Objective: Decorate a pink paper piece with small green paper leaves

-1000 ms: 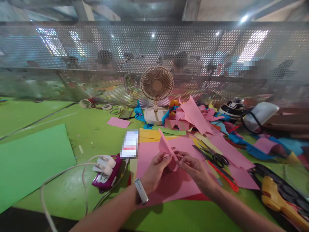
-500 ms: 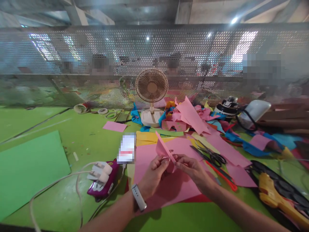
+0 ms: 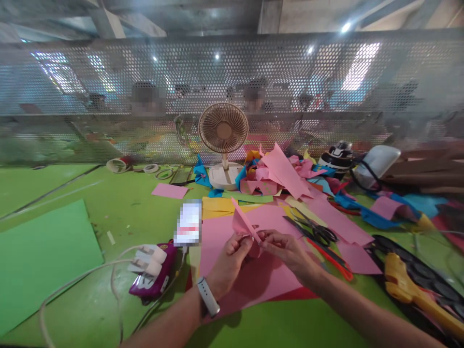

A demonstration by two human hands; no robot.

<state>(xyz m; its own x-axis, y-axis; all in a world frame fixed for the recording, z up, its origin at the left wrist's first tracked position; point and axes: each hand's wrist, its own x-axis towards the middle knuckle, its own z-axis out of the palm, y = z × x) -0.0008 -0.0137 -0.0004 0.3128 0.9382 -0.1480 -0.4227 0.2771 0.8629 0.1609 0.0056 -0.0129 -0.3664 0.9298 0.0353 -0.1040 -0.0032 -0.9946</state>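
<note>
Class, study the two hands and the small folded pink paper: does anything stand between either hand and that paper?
Nothing visible does. The left hand and the right hand both pinch the folded pink paper directly, above the large pink sheet. The scissors lie apart, to the right.

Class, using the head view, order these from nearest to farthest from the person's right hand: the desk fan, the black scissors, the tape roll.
1. Black scissors, just right of the right hand.
2. Desk fan, farther back, slightly left.
3. Tape roll, far back left.
</note>
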